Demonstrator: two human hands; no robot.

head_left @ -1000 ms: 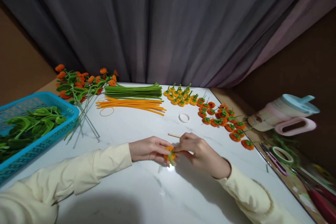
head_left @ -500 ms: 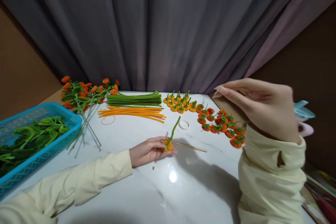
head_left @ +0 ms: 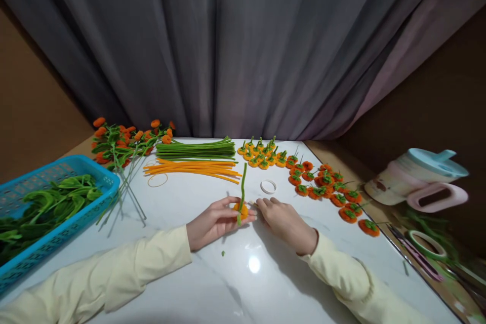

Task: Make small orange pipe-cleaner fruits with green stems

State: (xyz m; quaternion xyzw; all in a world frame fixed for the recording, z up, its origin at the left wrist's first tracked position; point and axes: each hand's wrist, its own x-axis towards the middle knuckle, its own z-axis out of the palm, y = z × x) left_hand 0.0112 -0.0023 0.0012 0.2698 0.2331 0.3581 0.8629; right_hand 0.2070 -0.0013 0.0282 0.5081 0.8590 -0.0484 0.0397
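"Gray curtains (head_left: pixel 243 50) hang behind your marbled white counter (head_left: pixel 243 296). What is in your left hand (head_left: pixel 210 224)?"

"You pinch a yellow-orange fuzzy flower (head_left: pixel 243 210) between its thumb and fingers, just above the counter, with a green pipe-cleaner stem (head_left: pixel 243 182) standing nearly upright from it."

"And your right hand (head_left: pixel 284 224)?"

"Palm down beside the flower, fingers bent and close together. The tip of a thin pale stick (head_left: pixel 253 203) shows at your fingertips; whether you grip it, I cannot tell."

"What lies beyond your hands?"

"A white ring (head_left: pixel 268 192) sits near your right hand. Farther back, you have orange pipe cleaners (head_left: pixel 193 169) in front of green pipe cleaners (head_left: pixel 195 150), with yellow flower heads (head_left: pixel 263 164) and orange flower heads (head_left: pixel 348 215) to their right."

"On your far left?"

"A blue plastic basket (head_left: pixel 115 182) holds green leaves (head_left: pixel 63 202), near long-stemmed orange flowers (head_left: pixel 122 144). A lidded tumbler (head_left: pixel 397 177) stands tilted in view on your right."
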